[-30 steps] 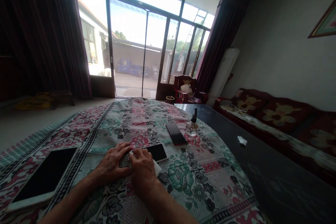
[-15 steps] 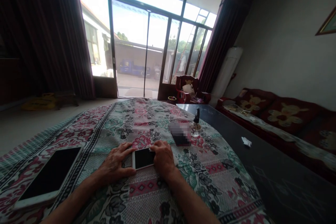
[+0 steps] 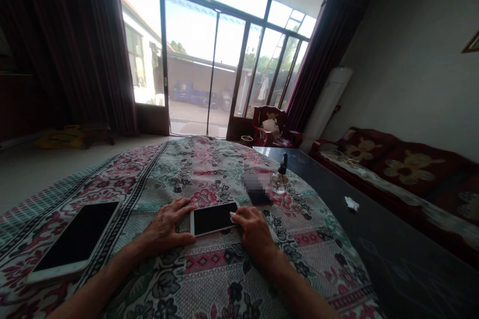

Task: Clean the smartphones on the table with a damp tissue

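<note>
A white smartphone point(image 3: 214, 219) lies screen up on the floral cloth point(image 3: 209, 269), between my two hands. My left hand point(image 3: 164, 227) rests against the phone's left edge, fingers spread. My right hand point(image 3: 254, 232) sits at the phone's right end, and a scrap of white cloth point(image 3: 232, 217) shows at its fingertips, the rest hidden. Further left, a large white tablet point(image 3: 77, 241) lies dark-screened. Beyond the phone lies a dark phone point(image 3: 256, 190), pixelated in part, next to a small glass bottle with a black top point(image 3: 281, 178).
The floral cloth covers a dark glossy table point(image 3: 374, 259), with a crumpled white tissue point(image 3: 352, 203) on its bare part. A red patterned sofa point(image 3: 404, 169) runs along the right wall. A red chair point(image 3: 269, 127) stands by the glass doors point(image 3: 202, 60).
My right hand has slid rightward off the phone's screen to its right end, uncovering the screen. The phone now lies straighter, and less of the white cloth shows. My view has turned slightly.
</note>
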A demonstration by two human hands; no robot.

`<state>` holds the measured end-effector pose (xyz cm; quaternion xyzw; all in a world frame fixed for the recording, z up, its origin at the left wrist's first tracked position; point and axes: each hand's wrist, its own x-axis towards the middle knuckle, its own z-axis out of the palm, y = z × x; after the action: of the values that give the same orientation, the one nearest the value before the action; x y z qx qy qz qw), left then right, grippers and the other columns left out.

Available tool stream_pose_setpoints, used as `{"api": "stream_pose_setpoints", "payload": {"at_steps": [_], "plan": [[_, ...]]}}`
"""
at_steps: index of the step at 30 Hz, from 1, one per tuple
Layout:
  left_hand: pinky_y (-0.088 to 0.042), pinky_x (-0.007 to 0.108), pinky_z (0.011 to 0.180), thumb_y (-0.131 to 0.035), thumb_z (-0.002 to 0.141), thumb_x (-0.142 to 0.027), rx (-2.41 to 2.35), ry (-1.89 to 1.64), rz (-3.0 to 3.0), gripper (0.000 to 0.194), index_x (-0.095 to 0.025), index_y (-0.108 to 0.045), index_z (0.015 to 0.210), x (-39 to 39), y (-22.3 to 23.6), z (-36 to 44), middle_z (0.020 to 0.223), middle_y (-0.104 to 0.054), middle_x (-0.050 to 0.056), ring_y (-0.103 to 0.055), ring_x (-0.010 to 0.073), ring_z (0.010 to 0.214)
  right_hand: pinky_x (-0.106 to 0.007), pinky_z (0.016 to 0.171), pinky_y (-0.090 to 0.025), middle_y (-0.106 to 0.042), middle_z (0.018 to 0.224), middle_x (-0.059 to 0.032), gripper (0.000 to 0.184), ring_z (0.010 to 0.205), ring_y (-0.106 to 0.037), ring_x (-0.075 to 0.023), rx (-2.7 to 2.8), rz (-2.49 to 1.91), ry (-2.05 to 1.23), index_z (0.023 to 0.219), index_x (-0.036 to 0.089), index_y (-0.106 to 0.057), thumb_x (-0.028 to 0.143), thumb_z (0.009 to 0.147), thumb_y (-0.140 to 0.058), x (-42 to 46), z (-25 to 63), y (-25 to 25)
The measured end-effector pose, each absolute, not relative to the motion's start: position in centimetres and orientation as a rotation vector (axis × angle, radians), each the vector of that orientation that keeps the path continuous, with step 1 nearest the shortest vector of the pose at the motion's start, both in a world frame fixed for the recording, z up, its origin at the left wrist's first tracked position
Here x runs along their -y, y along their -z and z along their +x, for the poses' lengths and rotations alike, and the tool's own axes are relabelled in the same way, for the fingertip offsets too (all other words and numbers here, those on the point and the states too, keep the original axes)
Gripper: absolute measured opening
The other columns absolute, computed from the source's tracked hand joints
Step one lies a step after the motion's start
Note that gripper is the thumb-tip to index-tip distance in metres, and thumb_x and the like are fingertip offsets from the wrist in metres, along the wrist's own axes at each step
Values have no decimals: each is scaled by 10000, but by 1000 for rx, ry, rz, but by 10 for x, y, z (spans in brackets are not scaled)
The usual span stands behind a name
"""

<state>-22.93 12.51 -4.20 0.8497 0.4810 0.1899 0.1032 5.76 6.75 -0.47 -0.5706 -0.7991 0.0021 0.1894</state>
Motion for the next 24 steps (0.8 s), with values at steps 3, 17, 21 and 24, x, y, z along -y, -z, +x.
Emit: {"api": "stream_pose_setpoints", "payload": {"at_steps": [3,17,21,24], "plan": [[-297,497,1119,-703,674,-591,-1429,-541,2499,745,-300,-528,1337,-125,41,-228,1490,-429,76,-337,348,1387,-289,916,-370,-648,1122,-24,434,1044,-514,-184,2255,-1571,1,1151,280,-677,34,866,-460,-62,57,7],[-289,483,1131,-764,625,-522,-1441,-608,2473,764,-237,-542,1298,-126,46,-227,1471,-449,99,-340,342,1386,-310,898,-353,-619,1136,-30,336,1039,-489,-204,2396,-1435,-32,1163,274,-647,144,903,-479,-86,-10,3],[-287,484,1128,-762,626,-524,-1443,-603,2469,736,-234,-559,1272,-125,46,-226,1472,-446,105,-335,338,1389,-315,874,-357,-627,1105,-25,278,1006,-495,-203,2435,-1341,-60,1120,277,-657,184,920,-488,-77,-13,4],[-285,482,1125,-759,622,-533,-1446,-592,2464,721,-240,-573,1253,-125,43,-226,1472,-446,100,-334,337,1390,-309,871,-359,-648,1038,-4,253,962,-511,-185,2441,-1222,-134,1004,280,-693,156,911,-493,-63,-3,8]]}}
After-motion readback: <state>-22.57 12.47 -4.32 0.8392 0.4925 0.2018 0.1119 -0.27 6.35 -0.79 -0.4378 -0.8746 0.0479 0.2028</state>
